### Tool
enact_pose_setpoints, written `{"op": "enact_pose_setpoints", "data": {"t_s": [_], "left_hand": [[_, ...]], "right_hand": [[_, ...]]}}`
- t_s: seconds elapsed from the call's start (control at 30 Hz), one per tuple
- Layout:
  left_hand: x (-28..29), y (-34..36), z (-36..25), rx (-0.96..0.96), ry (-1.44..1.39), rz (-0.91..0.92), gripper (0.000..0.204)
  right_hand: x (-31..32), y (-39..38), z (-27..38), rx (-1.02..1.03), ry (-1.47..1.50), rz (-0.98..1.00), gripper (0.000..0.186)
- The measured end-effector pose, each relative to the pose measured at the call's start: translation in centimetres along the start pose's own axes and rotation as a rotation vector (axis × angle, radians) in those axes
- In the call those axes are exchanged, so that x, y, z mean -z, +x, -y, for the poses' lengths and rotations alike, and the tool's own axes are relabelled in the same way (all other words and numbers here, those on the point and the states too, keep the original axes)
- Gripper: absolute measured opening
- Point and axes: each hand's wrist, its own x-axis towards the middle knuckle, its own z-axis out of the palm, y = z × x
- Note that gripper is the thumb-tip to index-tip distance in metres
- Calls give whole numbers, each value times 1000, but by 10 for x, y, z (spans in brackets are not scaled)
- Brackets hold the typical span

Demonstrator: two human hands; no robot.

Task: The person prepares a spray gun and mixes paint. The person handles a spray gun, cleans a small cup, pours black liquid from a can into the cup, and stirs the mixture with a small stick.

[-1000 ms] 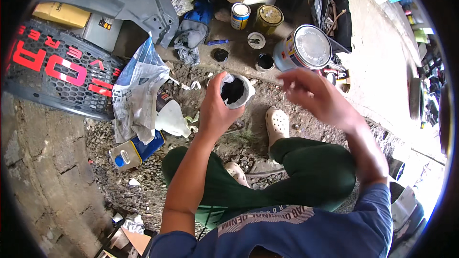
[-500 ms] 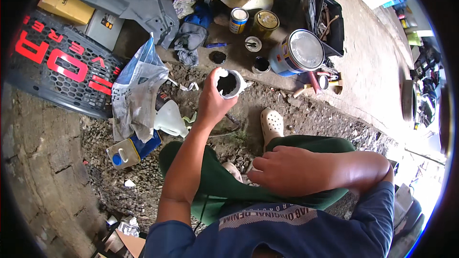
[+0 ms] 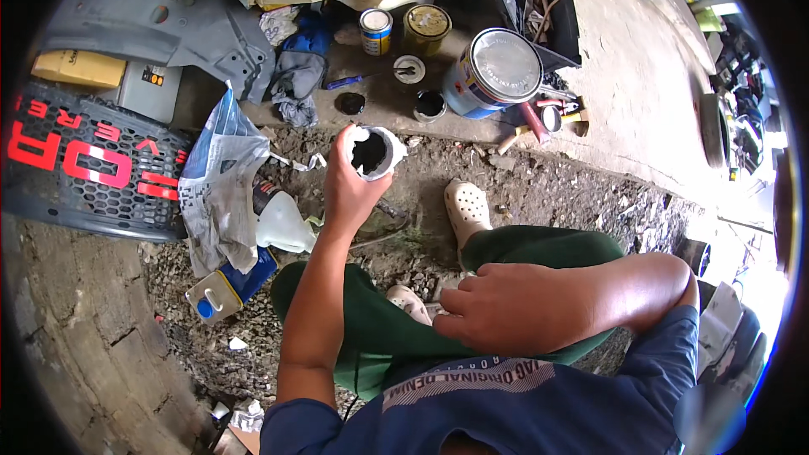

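My left hand [image 3: 347, 194] grips a white, rough-edged cup [image 3: 391, 150], fingers wrapped round its side. Its mouth faces up, and black stuff coats the inside. Over my lap, my right hand [image 3: 476, 303] is curled with its back upward; its fingertips and anything in them are hidden. Beyond the cup, on the concrete ledge, are a small jar of dark liquid [image 3: 429, 106], a round black-topped piece [image 3: 350, 104], a pale lid with dark smears [image 3: 409, 69] and a blue-handled tool [image 3: 345, 82].
A large paint can [image 3: 497, 72] and two smaller cans, one blue-and-yellow [image 3: 376, 32], one yellowish [image 3: 427, 27], stand on the ledge. Hammers [image 3: 533, 125] lie right. A black grille with red letters [image 3: 101, 160], newspaper [image 3: 221, 194] and a jug [image 3: 215, 297] are left.
The whole view has shifted, so the ledge and its cans appear further left. My left hand still holds the cup, and my right hand remains curled over my lap.
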Motion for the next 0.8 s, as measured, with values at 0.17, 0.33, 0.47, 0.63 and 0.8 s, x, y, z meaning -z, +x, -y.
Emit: {"op": "enact_pose_setpoints", "data": {"t_s": [0.17, 0.33, 0.47, 0.63, 0.8], "left_hand": [[3, -3, 0, -5, 33, -14, 93], [3, -4, 3, -2, 33, -23, 92], [4, -6, 1, -25, 42, -28, 93], [2, -11, 2, -66, 56, -50, 93], [2, -11, 1, -23, 42, -35, 93]], "right_hand": [[-2, -3, 3, 12, -61, 30, 24], [4, -3, 4, 31, -61, 42, 23], [7, -2, 1, 28, -26, 42, 22], [9, 6, -4, 9, 26, 33, 23], [12, 7, -4, -10, 47, 88, 23]]}}
